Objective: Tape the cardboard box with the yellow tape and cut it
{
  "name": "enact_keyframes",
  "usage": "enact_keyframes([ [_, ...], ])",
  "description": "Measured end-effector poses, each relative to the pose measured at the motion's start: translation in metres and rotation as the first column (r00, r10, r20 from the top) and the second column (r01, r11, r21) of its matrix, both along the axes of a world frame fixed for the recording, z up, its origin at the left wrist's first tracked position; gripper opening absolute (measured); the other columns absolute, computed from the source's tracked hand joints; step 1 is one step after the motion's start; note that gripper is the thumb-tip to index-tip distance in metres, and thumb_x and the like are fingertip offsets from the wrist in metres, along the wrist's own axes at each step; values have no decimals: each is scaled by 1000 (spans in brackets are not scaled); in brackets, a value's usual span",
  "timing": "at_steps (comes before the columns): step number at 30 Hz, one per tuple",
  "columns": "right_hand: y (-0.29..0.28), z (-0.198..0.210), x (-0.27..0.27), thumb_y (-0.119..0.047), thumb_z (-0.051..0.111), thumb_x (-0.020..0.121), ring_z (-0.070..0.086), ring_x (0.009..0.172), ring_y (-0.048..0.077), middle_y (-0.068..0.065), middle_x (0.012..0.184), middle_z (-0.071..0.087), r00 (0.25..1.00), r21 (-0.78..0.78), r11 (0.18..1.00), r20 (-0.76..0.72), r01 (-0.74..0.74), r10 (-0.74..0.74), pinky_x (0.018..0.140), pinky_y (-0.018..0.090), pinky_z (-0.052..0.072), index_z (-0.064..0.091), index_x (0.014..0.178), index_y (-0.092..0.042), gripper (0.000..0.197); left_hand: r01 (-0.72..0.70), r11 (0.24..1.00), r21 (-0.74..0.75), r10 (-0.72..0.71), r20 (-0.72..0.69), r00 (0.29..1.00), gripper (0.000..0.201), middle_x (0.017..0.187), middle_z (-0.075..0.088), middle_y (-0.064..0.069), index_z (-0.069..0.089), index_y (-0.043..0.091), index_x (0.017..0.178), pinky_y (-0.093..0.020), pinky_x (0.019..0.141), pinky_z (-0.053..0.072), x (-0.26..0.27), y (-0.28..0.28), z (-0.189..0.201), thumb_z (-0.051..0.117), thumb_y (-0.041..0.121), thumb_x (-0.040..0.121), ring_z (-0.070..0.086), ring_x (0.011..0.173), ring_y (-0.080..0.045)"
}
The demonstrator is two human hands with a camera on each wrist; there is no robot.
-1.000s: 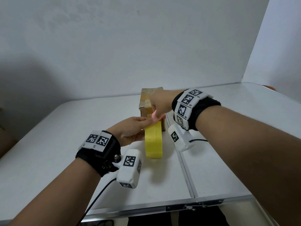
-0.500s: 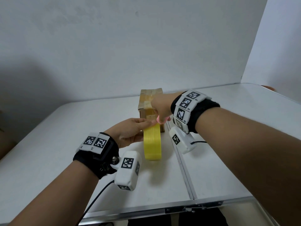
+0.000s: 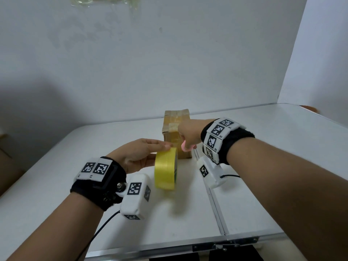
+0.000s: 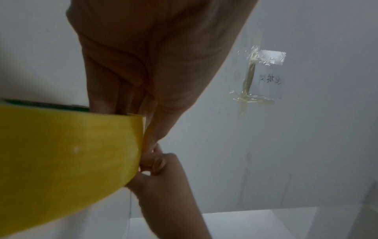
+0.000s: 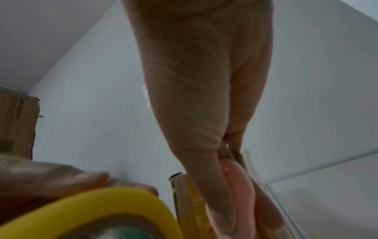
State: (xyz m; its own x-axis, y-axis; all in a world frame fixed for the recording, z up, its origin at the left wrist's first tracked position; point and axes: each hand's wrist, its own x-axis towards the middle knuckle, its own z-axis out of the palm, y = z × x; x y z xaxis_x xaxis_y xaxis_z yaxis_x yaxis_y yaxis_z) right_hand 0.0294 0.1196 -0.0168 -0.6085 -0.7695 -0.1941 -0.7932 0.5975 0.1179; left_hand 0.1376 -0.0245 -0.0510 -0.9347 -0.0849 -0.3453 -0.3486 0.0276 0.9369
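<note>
Head view shows the left hand (image 3: 138,157) holding the yellow tape roll (image 3: 166,169) upright on edge, fingers laid over its top rim and thumb at its side. The right hand (image 3: 189,133) is curled round a pink-handled cutter (image 3: 186,147), pressed against the near face of the cardboard box (image 3: 176,129); the blade itself is hidden, so what it touches cannot be told. The two hands are close together, the roll just in front of the box and seemingly joined to it by a short strip of tape.

All of this stands on a white folding table (image 3: 263,194) with a seam down its middle, set against plain white walls. A taped paper note (image 4: 266,80) hangs on the wall, and a larger brown carton (image 5: 16,122) stands off to the left.
</note>
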Motion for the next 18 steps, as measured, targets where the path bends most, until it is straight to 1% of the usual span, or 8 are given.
enact_keyframes([
  [2, 2, -1, -2, -10, 60, 81, 47, 53, 19, 1, 49, 44, 1000, -49, 999, 23, 2, -1, 60, 28, 46, 66, 62, -1, 22, -74, 997, -21, 73, -46, 996, 25, 111, 74, -7, 73, 9, 111, -27, 84, 58, 3, -10, 6, 66, 14, 87, 69, 90, -18],
  [4, 3, -3, -6, -12, 59, 81, 33, 46, 17, 1, 46, 36, 999, -105, 994, 48, 17, -12, 50, 24, 32, 47, 45, -12, 38, -161, 984, -81, 152, -99, 983, 21, 108, 74, -8, 73, 10, 106, -27, 78, 60, 4, -18, 9, 66, 13, 87, 70, 82, -16],
  [6, 5, -3, -12, -18, 60, 81, 27, 46, 17, 0, 47, 31, 995, -205, 979, 103, 14, 7, 47, 23, 22, 35, 44, -15, 45, -240, 956, -167, 214, -158, 964, 20, 110, 72, -11, 72, 11, 107, -30, 79, 58, 2, -25, 7, 65, 12, 88, 69, 82, -17],
  [8, 7, -1, -18, -25, 62, 81, 26, 48, 17, 0, 50, 31, 987, -325, 945, 159, 31, 22, 49, 25, 20, 36, 47, -15, 44, -313, 914, -257, 257, -230, 939, 19, 107, 71, -11, 71, 13, 108, -34, 83, 57, -1, -29, 5, 62, 12, 90, 67, 85, -20],
  [10, 11, 2, -21, -31, 61, 83, 37, 54, 16, 0, 59, 44, 982, -455, 888, 189, 71, 18, 53, 26, 27, 55, 60, -9, 33, -370, 862, -346, 276, -293, 915, 20, 102, 70, -9, 72, 18, 104, -39, 87, 54, -7, -32, 3, 58, 12, 92, 64, 85, -22],
  [12, 16, 4, -24, -31, 59, 87, 48, 64, 14, 0, 71, 58, 974, -606, 786, 223, 118, 26, 55, 23, 32, 68, 82, -6, 26, -394, 824, -408, 267, -333, 904, 24, 100, 67, -7, 73, 27, 96, -40, 86, 53, -13, -33, 0, 55, 12, 90, 60, 84, -22],
  [15, 17, 2, -32, -25, 54, 92, 59, 77, 17, 7, 90, 71, 955, -743, 628, 296, 232, -2, 62, 22, 39, 70, 100, -8, 25, -382, 772, -508, 211, -362, 908, 34, 115, 61, -3, 70, 31, 107, -28, 70, 48, -24, -35, -3, 49, 10, 91, 56, 81, -18],
  [18, 8, 2, -44, -20, 49, 95, 61, 82, 18, 10, 94, 71, 916, -754, 550, 396, 359, -56, 62, 20, 41, 68, 109, -3, 29, -294, 711, -639, 110, -312, 944, 46, 119, 55, -4, 63, 35, 122, -21, 58, 40, -34, -33, -4, 42, 7, 93, 53, 77, -15],
])
